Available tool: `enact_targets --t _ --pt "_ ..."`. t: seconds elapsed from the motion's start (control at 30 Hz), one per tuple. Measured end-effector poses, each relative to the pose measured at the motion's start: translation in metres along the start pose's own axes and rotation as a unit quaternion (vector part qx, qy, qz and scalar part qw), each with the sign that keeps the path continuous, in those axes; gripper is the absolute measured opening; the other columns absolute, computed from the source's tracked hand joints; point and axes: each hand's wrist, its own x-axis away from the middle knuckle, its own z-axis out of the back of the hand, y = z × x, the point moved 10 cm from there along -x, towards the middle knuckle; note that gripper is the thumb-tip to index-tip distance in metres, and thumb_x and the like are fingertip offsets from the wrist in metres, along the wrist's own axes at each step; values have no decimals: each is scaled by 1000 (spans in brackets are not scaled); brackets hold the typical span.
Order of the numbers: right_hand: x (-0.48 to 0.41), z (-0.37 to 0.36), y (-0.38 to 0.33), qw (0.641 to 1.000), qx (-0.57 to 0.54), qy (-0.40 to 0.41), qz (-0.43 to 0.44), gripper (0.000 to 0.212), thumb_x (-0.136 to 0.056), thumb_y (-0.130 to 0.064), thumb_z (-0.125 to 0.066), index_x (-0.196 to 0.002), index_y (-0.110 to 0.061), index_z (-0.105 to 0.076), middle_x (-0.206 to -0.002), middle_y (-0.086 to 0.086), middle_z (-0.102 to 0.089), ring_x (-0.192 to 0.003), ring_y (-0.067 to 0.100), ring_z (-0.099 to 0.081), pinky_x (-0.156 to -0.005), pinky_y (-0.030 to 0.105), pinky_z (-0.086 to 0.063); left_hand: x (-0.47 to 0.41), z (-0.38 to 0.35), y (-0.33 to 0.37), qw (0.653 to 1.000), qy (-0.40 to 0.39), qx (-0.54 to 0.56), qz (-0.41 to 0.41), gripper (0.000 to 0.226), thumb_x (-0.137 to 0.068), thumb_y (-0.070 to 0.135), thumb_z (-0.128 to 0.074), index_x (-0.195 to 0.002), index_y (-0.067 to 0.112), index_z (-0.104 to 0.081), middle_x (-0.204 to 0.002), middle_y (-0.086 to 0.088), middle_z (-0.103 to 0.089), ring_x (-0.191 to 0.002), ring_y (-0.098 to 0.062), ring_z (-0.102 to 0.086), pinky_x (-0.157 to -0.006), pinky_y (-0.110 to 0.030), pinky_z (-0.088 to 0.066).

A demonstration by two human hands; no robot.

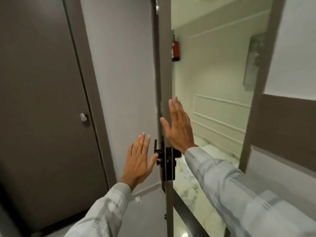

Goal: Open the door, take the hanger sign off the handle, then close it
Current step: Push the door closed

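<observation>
A light grey door (123, 82) stands open inward, its edge facing me. A black handle and lock plate (168, 161) sit on that edge at hand height. My left hand (139, 159) is flat and open against the inner face of the door, thumb beside the inner handle lever (156, 147). My right hand (178, 127) is open with fingers up, on the far side of the door edge just above the handle. No hanger sign shows on the handle; the outer lever is partly hidden by my right wrist.
A dark grey door with a round metal knob (83, 117) is at the left. Through the opening lies a corridor with a marble floor (196, 185), panelled pale walls and a red fire extinguisher (176, 48). The door frame (261, 82) rises at the right.
</observation>
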Motion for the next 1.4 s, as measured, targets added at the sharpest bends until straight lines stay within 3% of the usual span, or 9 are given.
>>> enact_targets --t 0.17,0.27,0.37,0.47,0.63,0.77,1.0,1.23,1.4 --pt "-30 -11 -1 992 88 39 76 67 -103 -38 -34 -156 -8 -6 -165 13 2 -153 25 -8 -121 51 -22 -11 -33 10 996 -66 1 -61 80 -97 68 -24 -155 29 16 -164 7 22 -151 -8 19 -126 -46 0" --pt "-33 -12 4 984 113 72 118 67 -105 -42 -30 -154 -8 -1 -163 5 21 -153 24 -12 -123 50 -17 -24 -53 29 994 -71 28 -77 87 -94 73 -27 -155 28 16 -164 12 21 -151 -5 18 -126 -43 1" --pt "-35 -8 17 979 120 99 133 68 -103 -41 -36 -154 -8 -4 -162 2 24 -152 22 -12 -123 50 -15 -34 -68 39 993 -61 65 -77 96 -90 77 -36 -156 28 14 -165 13 19 -152 -5 14 -124 -40 4" --pt "-33 2 35 975 125 119 139 69 -102 -41 -38 -154 -9 -5 -164 4 14 -152 22 -14 -122 52 -18 -41 -77 51 990 -59 82 -94 99 -88 77 -40 -156 28 12 -166 13 17 -153 -8 10 -124 -42 2" --pt "-27 28 70 969 182 130 106 69 -99 -42 -44 -154 -9 -17 -162 13 -20 -150 28 -22 -118 54 -24 -54 -89 89 983 -56 108 -136 100 -87 77 -40 -157 25 10 -167 9 13 -154 -11 7 -125 -47 -2" --pt "-19 63 96 949 268 138 89 70 -92 -38 -51 -153 -12 -29 -161 13 -25 -150 28 -21 -119 53 -22 -70 -105 123 970 -64 155 -177 98 -88 74 -45 -158 26 5 -168 6 7 -155 -12 3 -125 -52 -7" --pt "-19 90 145 876 474 62 59 61 -99 -28 -41 -154 -9 -26 -164 11 -19 -152 25 -15 -122 51 -10 -111 -148 172 937 -92 193 -277 96 -88 68 -51 -158 26 -1 -169 3 3 -155 -13 2 -125 -47 -5" --pt "-21 108 205 776 630 -27 -17 62 -105 -34 -32 -156 -5 -13 -165 16 -8 -153 27 -6 -120 48 5 -137 -220 186 917 -184 180 -304 97 -88 78 -32 -158 22 4 -167 1 10 -154 -13 11 -126 -46 0" --pt "-28 105 229 689 718 -82 -48 66 -100 -29 -40 -155 -1 -15 -163 19 -14 -153 29 -7 -123 49 -3 -156 -239 208 900 -208 188 -333 96 -87 79 -27 -158 22 2 -168 -4 7 -154 -16 11 -124 -38 9"
